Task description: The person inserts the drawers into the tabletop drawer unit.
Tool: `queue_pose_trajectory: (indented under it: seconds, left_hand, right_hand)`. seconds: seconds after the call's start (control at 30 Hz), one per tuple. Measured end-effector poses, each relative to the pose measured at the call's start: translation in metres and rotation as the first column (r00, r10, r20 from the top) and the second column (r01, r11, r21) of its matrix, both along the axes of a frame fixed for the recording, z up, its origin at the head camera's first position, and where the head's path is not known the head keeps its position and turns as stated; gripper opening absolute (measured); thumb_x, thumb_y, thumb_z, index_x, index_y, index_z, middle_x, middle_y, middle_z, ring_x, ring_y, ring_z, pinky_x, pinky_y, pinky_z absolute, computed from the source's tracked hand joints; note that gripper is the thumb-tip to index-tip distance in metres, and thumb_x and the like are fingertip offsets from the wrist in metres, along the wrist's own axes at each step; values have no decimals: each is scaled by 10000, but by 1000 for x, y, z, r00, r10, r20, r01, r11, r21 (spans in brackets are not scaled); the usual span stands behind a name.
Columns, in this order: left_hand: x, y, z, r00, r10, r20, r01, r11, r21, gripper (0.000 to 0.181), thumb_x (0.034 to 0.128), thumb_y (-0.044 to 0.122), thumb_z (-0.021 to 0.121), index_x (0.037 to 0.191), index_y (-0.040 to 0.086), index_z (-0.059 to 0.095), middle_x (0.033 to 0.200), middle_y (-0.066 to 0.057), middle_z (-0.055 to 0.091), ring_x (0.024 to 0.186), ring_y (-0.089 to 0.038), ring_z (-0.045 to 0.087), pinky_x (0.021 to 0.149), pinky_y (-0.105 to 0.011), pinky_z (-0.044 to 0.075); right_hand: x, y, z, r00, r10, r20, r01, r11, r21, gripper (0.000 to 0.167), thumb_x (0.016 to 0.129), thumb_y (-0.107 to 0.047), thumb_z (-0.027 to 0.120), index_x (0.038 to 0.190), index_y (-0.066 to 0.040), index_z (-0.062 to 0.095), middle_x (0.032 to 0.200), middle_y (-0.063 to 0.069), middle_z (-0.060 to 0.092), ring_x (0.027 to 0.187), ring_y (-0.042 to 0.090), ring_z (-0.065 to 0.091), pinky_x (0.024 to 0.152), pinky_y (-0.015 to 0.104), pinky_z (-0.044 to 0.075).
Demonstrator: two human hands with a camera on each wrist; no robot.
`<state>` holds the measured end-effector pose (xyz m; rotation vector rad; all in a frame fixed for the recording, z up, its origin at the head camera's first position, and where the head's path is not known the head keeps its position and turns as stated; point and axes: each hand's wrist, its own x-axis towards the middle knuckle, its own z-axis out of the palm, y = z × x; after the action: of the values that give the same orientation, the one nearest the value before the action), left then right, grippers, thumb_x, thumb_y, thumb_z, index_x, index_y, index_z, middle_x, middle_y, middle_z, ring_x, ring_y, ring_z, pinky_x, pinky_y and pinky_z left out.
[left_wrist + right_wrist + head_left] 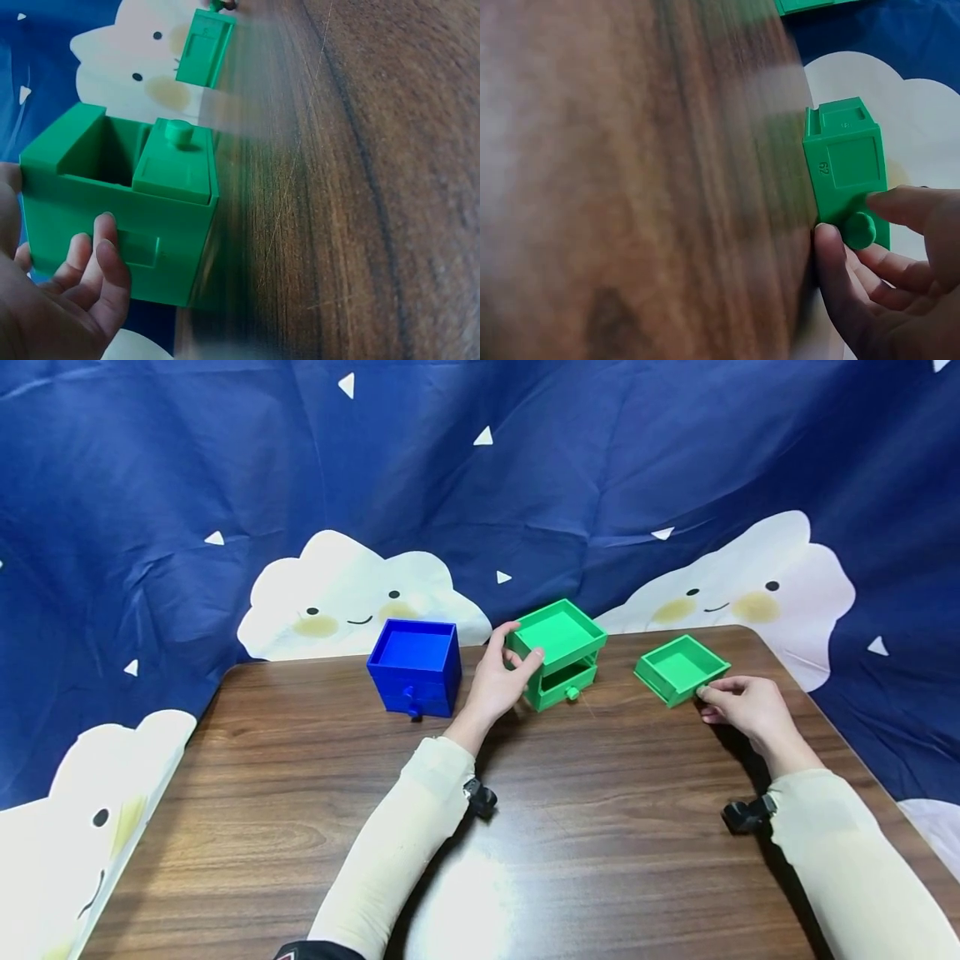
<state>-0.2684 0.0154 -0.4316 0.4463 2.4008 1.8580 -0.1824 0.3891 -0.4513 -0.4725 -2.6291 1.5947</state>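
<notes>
On the far side of the table, a small green drawer cabinet [558,635] has an open-topped tray above a vacant upper slot. Its lower drawer [172,161] sits inside, with a round knob. My left hand [501,681] holds the cabinet by its left side, fingers bent against the side panel [135,247]. To the right, a loose green drawer [681,667] has its open side up. My right hand [742,706] pinches it at the front, around the round knob [859,230]. Whether this drawer touches the table cannot be told.
A blue drawer cabinet [415,668] with knobs stands left of the green one, beside my left forearm. The wooden table [600,827] ends just behind the cabinets, against a blue curtain [555,477] with white clouds. The right table edge runs close to my right hand.
</notes>
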Motion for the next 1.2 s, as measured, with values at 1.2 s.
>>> queue_pose_trajectory:
  seconds: [1.2]
  left_hand:
    - [-2, 1, 3, 1000, 0, -4, 0, 1000, 0, 648, 1047, 407, 702, 1614, 251, 431, 893, -17, 575, 827, -471, 734, 623, -280, 507]
  right_hand:
    - [21, -16, 2, 980, -145, -133, 49, 833, -551, 272, 997, 99, 624, 796, -68, 701, 761, 7, 776, 658, 131, 794, 674, 281, 661]
